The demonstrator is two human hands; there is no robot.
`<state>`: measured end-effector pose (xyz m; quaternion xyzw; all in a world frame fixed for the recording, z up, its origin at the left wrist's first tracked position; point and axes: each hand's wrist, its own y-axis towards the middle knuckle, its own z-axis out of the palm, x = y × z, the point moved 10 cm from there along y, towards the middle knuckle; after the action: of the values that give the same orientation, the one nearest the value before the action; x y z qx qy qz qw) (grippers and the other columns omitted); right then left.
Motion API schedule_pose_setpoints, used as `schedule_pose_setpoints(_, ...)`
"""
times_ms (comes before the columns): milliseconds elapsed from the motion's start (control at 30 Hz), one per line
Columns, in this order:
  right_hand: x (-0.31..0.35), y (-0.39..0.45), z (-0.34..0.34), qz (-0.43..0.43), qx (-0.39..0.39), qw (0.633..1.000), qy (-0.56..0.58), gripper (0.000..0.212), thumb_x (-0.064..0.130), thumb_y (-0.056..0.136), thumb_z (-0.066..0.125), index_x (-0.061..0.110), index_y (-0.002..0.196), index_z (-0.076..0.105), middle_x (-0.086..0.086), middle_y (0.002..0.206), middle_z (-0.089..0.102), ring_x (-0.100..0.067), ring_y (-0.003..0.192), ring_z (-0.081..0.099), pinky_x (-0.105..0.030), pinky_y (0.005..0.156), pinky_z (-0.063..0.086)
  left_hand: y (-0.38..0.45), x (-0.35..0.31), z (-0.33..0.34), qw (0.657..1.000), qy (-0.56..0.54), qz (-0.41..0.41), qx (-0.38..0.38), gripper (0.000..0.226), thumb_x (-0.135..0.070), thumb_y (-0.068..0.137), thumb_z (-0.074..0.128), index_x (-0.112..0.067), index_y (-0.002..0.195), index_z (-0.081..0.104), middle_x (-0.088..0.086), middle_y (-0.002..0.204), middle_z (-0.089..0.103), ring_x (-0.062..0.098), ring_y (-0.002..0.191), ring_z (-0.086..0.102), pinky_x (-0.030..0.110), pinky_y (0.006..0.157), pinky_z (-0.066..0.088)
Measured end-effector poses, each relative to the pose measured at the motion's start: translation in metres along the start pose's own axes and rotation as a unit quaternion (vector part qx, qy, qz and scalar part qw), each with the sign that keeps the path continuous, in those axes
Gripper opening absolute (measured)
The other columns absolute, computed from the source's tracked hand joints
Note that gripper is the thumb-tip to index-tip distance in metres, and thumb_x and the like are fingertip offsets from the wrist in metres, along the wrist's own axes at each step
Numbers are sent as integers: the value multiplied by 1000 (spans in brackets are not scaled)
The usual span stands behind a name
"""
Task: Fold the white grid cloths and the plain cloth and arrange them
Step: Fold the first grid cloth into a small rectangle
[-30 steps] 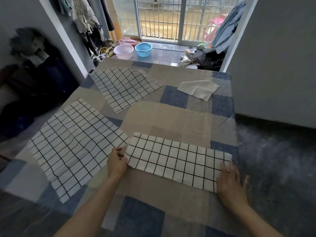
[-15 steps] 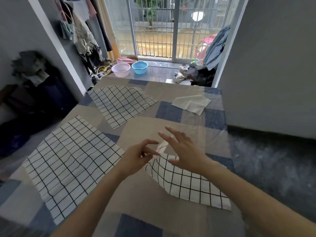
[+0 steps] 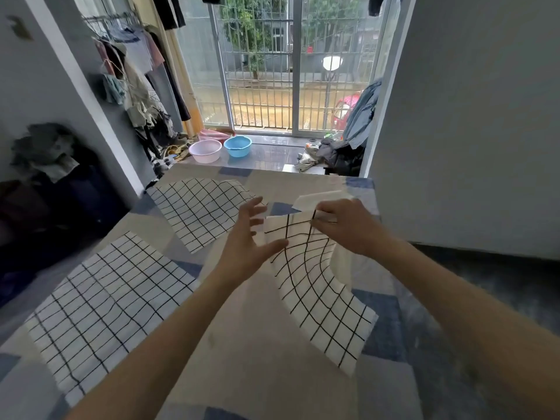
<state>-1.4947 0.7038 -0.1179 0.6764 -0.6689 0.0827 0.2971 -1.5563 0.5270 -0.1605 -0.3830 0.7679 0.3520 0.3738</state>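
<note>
A folded white grid cloth (image 3: pixel 318 295) is lifted at its far end, while its near end rests on the bed. My right hand (image 3: pixel 345 225) pinches its top far corner. My left hand (image 3: pixel 248 241) holds the cloth's left edge between thumb and spread fingers. Two more grid cloths lie flat: a large one (image 3: pixel 106 301) at the near left and another (image 3: pixel 203 210) farther back. The plain white cloth (image 3: pixel 318 197) lies at the far right, partly hidden behind my right hand.
The bed (image 3: pixel 242 359) has a beige and blue patchwork cover. A grey wall (image 3: pixel 469 116) runs close along its right side. Beyond the far edge stand a pink basin (image 3: pixel 205 150) and a blue basin (image 3: pixel 238 145) by the barred window. Clothes hang at the left.
The grid cloth lay flat as a long strip a second ago. Both hands have lifted its end up and away from me. The view has tilted upward.
</note>
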Motion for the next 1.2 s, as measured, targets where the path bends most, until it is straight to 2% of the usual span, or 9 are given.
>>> schedule_pose_setpoints(200,-7,-4,-55,25,-90,996,-1,18,27,85,63,19,70,61,10,60,55,-6,61,53,-32,63,46,3,33,56,994,-10,-87,65,13,-18,87,69,-30,94,68,-10,90,71,-5,81,63,5,66,43)
schedule_pose_setpoints(300,-3,-8,-80,19,-129,991,-21,18,29,86,61,17,73,64,8,62,61,-6,61,56,-29,64,45,11,24,67,994,13,-66,83,12,-27,92,64,-30,82,70,-6,77,70,-5,66,59,14,64,44)
schedule_pose_setpoints(400,-2,-11,-102,17,-154,987,-31,14,30,88,62,20,80,68,11,67,64,-8,63,58,-26,64,46,27,10,70,995,19,-42,85,18,-33,93,62,-21,90,74,4,84,73,15,81,66,28,74,51)
schedule_pose_setpoints(533,0,-17,-125,10,-186,982,-30,14,28,88,64,19,78,66,13,65,61,-4,64,56,-15,60,39,42,-10,65,997,41,21,59,20,-35,95,59,-23,88,73,-1,79,70,14,78,65,10,65,44)
schedule_pose_setpoints(667,20,-28,-141,-12,-196,980,-23,10,25,88,66,18,81,68,10,69,65,-1,64,58,-6,60,35,51,-16,52,999,10,52,14,22,-39,94,58,-24,89,73,4,81,70,22,80,63,42,71,54)
schedule_pose_setpoints(733,32,-42,-143,-26,-184,983,-4,7,23,88,68,17,84,70,11,72,67,5,67,59,-5,63,38,45,-25,47,997,-8,72,6,20,-37,94,59,-23,93,74,3,84,72,20,80,64,41,72,54)
schedule_pose_setpoints(867,39,-88,-114,-30,-135,990,2,4,24,85,72,21,88,72,17,75,66,12,70,59,-4,64,41,12,-27,47,987,36,153,31,18,-22,91,65,-27,107,72,-16,98,70,-1,89,63,11,79,48)
schedule_pose_setpoints(1033,15,-161,-20,-3,-4,1000,28,8,41,85,61,34,89,64,24,84,66,8,79,62,-10,69,48,-59,41,79,956,124,186,189,34,-5,83,63,-25,109,74,-15,110,67,-12,108,54,14,93,45)
schedule_pose_setpoints(1200,-15,-224,64,60,137,988,43,8,41,82,62,35,87,61,23,82,64,6,78,60,-25,69,52,-146,104,131,881,201,186,385,46,0,83,48,-25,116,68,-8,127,63,8,122,52,28,107,39)
